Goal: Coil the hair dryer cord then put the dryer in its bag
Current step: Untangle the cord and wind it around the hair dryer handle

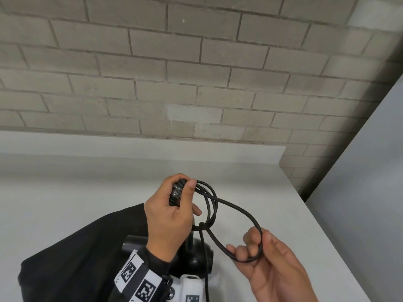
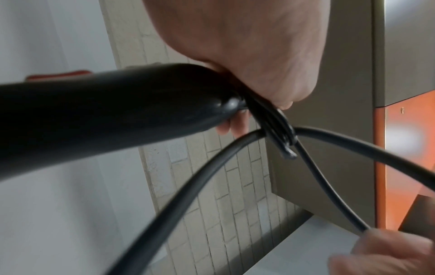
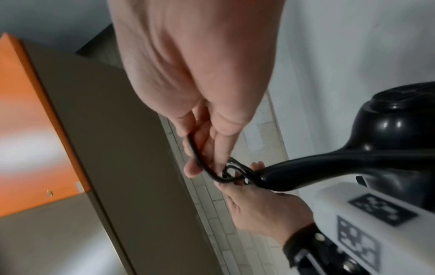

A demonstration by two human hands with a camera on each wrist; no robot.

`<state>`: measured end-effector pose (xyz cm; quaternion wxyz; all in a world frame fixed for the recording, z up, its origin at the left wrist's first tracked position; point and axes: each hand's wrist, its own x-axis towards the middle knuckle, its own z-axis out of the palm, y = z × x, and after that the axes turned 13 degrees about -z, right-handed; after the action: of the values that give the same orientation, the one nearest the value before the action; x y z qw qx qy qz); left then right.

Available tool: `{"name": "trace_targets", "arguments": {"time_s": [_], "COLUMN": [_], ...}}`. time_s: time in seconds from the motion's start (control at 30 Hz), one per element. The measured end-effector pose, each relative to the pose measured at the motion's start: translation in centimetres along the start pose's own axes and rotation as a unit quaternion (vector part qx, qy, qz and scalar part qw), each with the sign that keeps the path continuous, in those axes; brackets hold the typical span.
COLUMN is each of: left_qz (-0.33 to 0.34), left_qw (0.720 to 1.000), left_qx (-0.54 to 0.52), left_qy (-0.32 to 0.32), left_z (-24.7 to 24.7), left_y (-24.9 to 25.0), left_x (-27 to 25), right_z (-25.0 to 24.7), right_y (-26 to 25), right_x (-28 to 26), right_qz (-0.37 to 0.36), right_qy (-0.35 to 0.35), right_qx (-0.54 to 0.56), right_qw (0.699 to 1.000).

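Note:
The black hair dryer (image 1: pixel 197 253) hangs over the white counter, handle up, its body just below my left hand (image 1: pixel 185 192). That hand grips the handle's end together with gathered loops of black cord (image 1: pixel 235 211). My right hand (image 1: pixel 258 238), lower right, curls its fingers round the far bend of a big loose loop. The left wrist view shows the handle (image 2: pixel 117 115) and the cord loops (image 2: pixel 280 130) pinched under the fingers. In the right wrist view the cord (image 3: pixel 197 156) runs through my right hand's fingers (image 3: pixel 212 141). The black bag (image 1: pixel 76 258) lies on the counter at lower left.
The white counter (image 1: pixel 261 175) meets a grey brick wall (image 1: pixel 196 83) behind and ends at an edge on the right, beside a grey panel (image 1: pixel 359 182). An orange and tan cabinet (image 3: pixel 35 130) shows in the wrist views.

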<state>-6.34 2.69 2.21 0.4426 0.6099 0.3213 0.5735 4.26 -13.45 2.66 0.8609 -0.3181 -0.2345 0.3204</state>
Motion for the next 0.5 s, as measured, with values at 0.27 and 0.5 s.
{"name": "trace_targets", "arguments": {"time_s": [0.27,0.5], "left_qz": [-0.003,-0.088], "left_qw": [1.000,0.995], "left_qx": [0.002,-0.046], "left_qy": [-0.018,-0.008], "left_z": [0.6,0.6], "left_y": [0.4,0.6], "left_x": [-0.8,-0.2], "right_z": [-0.5,0.2], "right_y": [-3.9,-1.4], "right_x": [0.9,2.0], "right_qz": [0.175,-0.037], "right_qy": [-0.009,-0.007], "right_qx": [-0.081,-0.243], "right_qw": [0.981,0.969]}}
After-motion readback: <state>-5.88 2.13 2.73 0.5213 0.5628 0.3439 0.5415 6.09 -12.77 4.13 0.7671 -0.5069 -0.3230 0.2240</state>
